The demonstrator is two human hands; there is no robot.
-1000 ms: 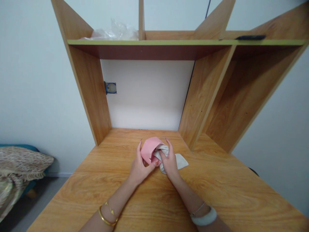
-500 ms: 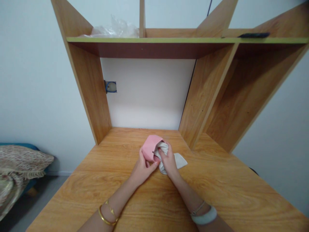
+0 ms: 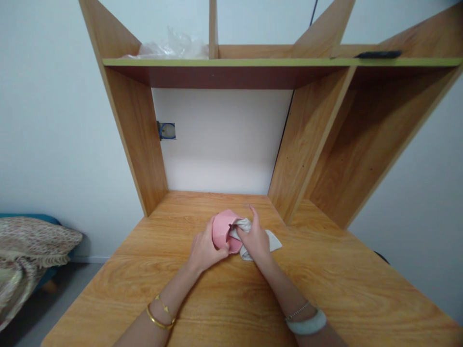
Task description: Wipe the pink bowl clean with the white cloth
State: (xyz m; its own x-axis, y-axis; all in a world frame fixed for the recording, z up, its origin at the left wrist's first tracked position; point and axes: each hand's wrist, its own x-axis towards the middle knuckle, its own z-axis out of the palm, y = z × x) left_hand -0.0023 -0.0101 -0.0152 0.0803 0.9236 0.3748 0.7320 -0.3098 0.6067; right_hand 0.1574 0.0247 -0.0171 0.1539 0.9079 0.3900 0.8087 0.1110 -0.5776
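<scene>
A small pink bowl-like container (image 3: 221,228) is tipped on its side above the desk, its opening turned to the right. Around its outer wall my left hand (image 3: 204,248) is closed, the thumb near the lower rim. My right hand (image 3: 257,238) grips a whitish cloth (image 3: 274,240) and presses part of it into the opening; one finger sticks up. The cloth's loose end hangs out beyond the right hand onto the desk. A small dark spot shows at the rim; I cannot make out what it is. The container's inside is mostly hidden.
The wooden desk (image 3: 224,308) has side panels and a shelf (image 3: 253,62) above. On the shelf lie clear plastic bags (image 3: 177,46) and a dark flat object (image 3: 379,54). An open wall socket box (image 3: 167,130) shows at left. A fringed blanket (image 3: 39,238) covers blue furniture.
The pink container has turned and dropped slightly in my left hand. My right hand has shifted a little to the right, with one finger lifting away from the cloth.
</scene>
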